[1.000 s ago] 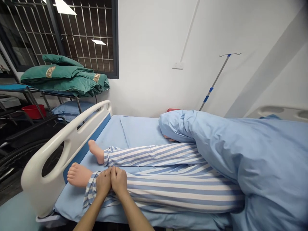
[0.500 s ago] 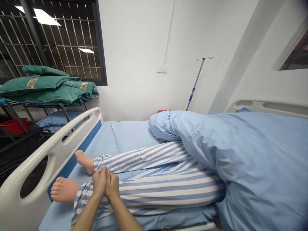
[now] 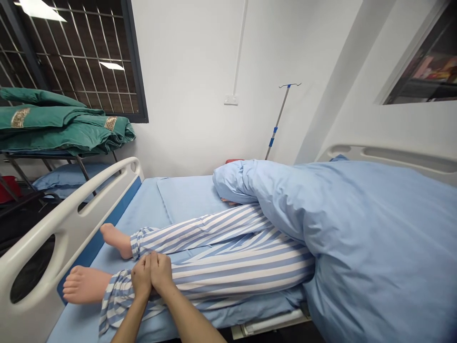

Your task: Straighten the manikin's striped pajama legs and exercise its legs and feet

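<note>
Blue-striped trouser leg [image 3: 235, 269] under curled left hand [image 3: 142, 275] and right hand [image 3: 161, 271]

A plain white wall [image 3: 185, 71] runs behind the bed — a white outlet plate [image 3: 231, 100] sits on it, below a thin vertical conduit [image 3: 240, 47]. At left, a dark-framed window [image 3: 85, 57] shows metal bars and bright light reflections [image 3: 41, 9]. Green folded bedding [image 3: 64, 126] lies on a metal-legged rack below — and a blue-banded pole [image 3: 277, 121] leans near the wall at right.

Rumpled striped trousers [image 3: 235, 273] on bed [image 3: 189, 196]
</note>
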`<state>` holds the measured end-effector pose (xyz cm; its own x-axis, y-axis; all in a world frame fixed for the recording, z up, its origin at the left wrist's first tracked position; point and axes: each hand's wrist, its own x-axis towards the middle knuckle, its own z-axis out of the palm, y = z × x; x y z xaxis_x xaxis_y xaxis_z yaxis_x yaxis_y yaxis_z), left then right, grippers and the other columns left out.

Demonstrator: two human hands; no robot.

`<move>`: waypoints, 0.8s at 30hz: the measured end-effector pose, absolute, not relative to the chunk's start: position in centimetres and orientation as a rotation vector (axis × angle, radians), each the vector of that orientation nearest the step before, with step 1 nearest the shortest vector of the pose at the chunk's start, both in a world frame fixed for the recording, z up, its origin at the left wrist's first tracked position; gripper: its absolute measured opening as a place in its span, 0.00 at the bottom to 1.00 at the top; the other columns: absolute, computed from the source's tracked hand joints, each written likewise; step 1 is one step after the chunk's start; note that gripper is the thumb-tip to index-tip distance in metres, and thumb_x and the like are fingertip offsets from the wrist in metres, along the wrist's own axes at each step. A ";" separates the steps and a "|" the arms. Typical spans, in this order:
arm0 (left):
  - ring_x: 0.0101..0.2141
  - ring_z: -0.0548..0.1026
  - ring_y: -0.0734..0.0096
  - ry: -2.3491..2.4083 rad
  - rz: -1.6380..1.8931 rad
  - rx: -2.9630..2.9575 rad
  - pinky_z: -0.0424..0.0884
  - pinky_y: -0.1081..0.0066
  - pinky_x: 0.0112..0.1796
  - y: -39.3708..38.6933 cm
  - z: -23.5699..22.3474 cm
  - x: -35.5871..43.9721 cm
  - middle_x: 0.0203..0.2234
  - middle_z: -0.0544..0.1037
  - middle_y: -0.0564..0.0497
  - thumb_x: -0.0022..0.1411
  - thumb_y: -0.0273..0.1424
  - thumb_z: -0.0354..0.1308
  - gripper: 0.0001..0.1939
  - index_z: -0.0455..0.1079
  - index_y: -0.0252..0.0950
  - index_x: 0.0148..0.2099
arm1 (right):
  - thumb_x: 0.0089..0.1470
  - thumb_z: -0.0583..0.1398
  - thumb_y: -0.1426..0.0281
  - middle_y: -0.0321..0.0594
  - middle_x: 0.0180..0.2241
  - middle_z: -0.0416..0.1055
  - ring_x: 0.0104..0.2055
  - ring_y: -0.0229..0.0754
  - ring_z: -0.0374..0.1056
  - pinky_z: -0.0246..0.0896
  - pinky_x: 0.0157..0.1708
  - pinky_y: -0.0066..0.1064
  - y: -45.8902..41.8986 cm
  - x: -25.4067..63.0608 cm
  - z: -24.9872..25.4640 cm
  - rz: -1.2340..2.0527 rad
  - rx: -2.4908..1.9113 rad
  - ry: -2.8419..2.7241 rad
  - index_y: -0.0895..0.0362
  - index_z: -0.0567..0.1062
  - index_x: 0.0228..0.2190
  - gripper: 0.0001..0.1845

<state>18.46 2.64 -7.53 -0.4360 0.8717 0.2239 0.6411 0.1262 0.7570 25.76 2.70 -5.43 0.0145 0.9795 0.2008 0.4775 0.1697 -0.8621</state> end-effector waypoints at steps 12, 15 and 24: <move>0.25 0.64 0.68 2.344 0.707 1.519 0.50 0.72 0.26 2.0 -5.8 20.5 0.22 0.71 0.49 0.58 0.40 0.41 0.16 0.58 0.39 0.22 | 0.61 0.43 0.64 0.43 0.27 0.76 0.28 0.38 0.69 0.45 0.26 0.28 1.6 30.6 -4.7 0.453 -1.526 -1.870 0.57 0.76 0.24 0.26; 0.27 0.66 0.66 2.358 0.672 1.556 0.50 0.71 0.26 2.0 -5.9 20.6 0.23 0.72 0.49 0.57 0.40 0.41 0.16 0.58 0.39 0.23 | 0.62 0.43 0.64 0.43 0.27 0.76 0.28 0.37 0.68 0.44 0.26 0.28 1.5 30.6 -5.7 0.453 -1.545 -1.821 0.57 0.75 0.24 0.26; 0.25 0.65 0.67 2.258 0.696 1.601 0.53 0.72 0.26 2.4 -5.5 20.9 0.19 0.69 0.51 0.56 0.39 0.43 0.16 0.58 0.39 0.21 | 0.61 0.41 0.64 0.41 0.20 0.72 0.22 0.36 0.63 0.41 0.23 0.29 2.3 31.0 -5.3 0.595 -1.444 -1.652 0.58 0.74 0.20 0.29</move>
<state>20.85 2.36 -5.52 -0.3425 0.9385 0.0435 0.8003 0.2671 0.5368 31.04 2.26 -5.32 0.0177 0.9596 0.2808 0.5604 0.2230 -0.7976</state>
